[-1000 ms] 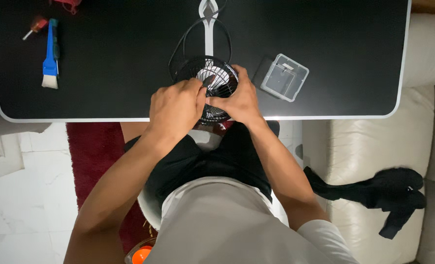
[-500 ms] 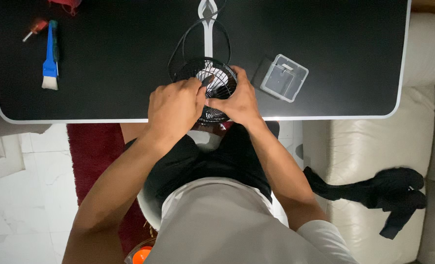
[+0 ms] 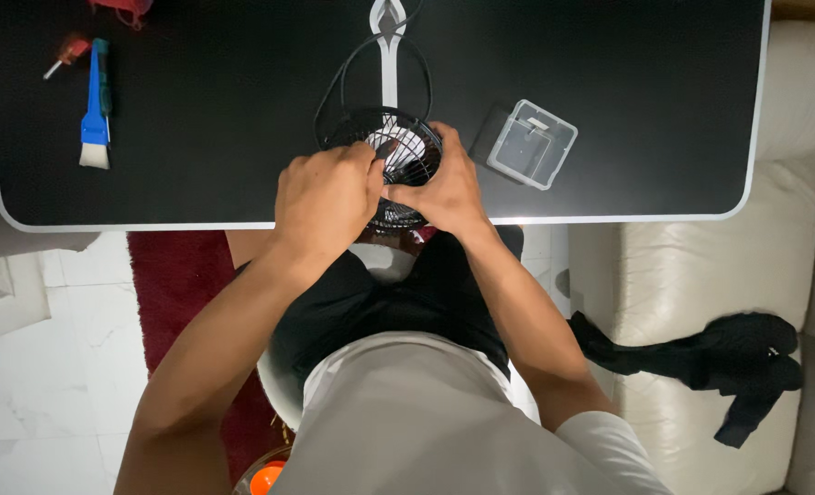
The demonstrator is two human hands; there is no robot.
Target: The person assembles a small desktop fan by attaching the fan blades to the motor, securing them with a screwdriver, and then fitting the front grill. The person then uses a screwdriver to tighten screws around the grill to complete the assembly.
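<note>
A small black fan (image 3: 396,151) with a round wire grille and white blades sits at the near edge of the black table (image 3: 609,55). Its black cable loops away toward the back of the table. My left hand (image 3: 327,197) lies curled over the fan's left side, fingers on the grille. My right hand (image 3: 444,188) grips the fan's right side, thumb along the rim. Both hands hide the fan's lower half and its base.
A clear plastic box (image 3: 532,143) lies right of the fan. A blue-handled brush (image 3: 93,105) and a small red tool (image 3: 66,52) lie at the table's far left. A white sofa with a black cloth (image 3: 700,359) stands to the right; a red rug (image 3: 174,293) is below.
Both hands stay on the fan. My left hand's fingers have shifted slightly on the grille; the fan itself has hardly moved.
</note>
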